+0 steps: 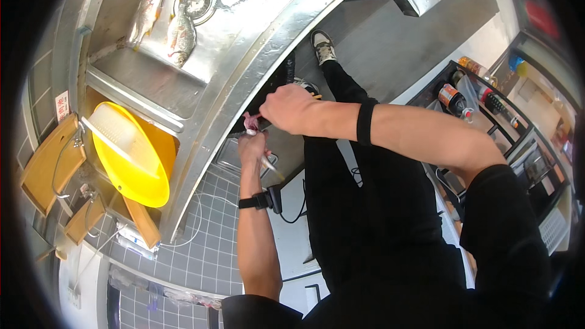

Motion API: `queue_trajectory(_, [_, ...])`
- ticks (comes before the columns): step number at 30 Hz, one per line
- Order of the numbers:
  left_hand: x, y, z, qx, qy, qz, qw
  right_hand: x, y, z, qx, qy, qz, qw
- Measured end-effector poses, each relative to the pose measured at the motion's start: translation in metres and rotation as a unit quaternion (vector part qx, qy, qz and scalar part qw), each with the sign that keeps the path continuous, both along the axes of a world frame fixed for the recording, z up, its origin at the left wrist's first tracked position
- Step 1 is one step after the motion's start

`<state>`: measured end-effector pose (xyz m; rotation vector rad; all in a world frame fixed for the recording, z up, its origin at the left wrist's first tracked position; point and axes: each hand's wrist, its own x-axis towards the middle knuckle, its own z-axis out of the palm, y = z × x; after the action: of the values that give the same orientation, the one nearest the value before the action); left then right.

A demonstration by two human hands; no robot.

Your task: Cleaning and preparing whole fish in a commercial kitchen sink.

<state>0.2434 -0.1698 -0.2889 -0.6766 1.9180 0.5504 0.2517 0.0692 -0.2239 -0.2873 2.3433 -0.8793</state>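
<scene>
My left hand (252, 148) grips a small fish (272, 168), whose pale tail sticks out below the fist. Pinkish-red, torn flesh (251, 121) shows at the fish's other end, just above the fingers. My right hand (290, 108) is curled into a fist beside that flesh, its fingertips at a reddish strand. A thin yellow-orange stick-like end (316, 96) pokes out behind the right fist; what it belongs to is hidden. Both hands are past the sink's front edge, over a dark opening. Two whole fish, one silvery (182, 39) and one farther left (148, 16), lie in the steel sink (219, 48).
Left of the hands runs the sink's raised steel rim (249, 71). A yellow basin (137, 169) with a white perforated strainer (119, 139) leans in the neighbouring bay. Wooden boards (55, 164) hang beyond. A black rack (516, 132) with bottles stands at the right.
</scene>
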Motion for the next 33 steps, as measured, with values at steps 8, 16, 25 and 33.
queue_trajectory(8, [0.011, 0.01, -0.029, -0.01, -0.091, 0.059, 0.994, 0.024, 0.036, -0.093, 0.041, -0.109, -0.194, 0.974])
queue_trajectory(16, [0.013, 0.022, -0.032, 0.106, -0.087, 0.285, 0.949, 0.034, 0.044, -0.129, -0.098, -0.401, -0.342, 0.844])
queue_trajectory(25, [-0.007, 0.054, -0.043, 0.235, -0.127, 0.444, 0.855, 0.031, -0.006, -0.074, -0.177, -0.389, -0.386, 0.818])
queue_trajectory(33, [-0.009, 0.05, -0.068, 0.224, -0.078, 0.534, 0.812, 0.047, 0.022, -0.068, -0.291, -0.457, -0.37, 0.755])
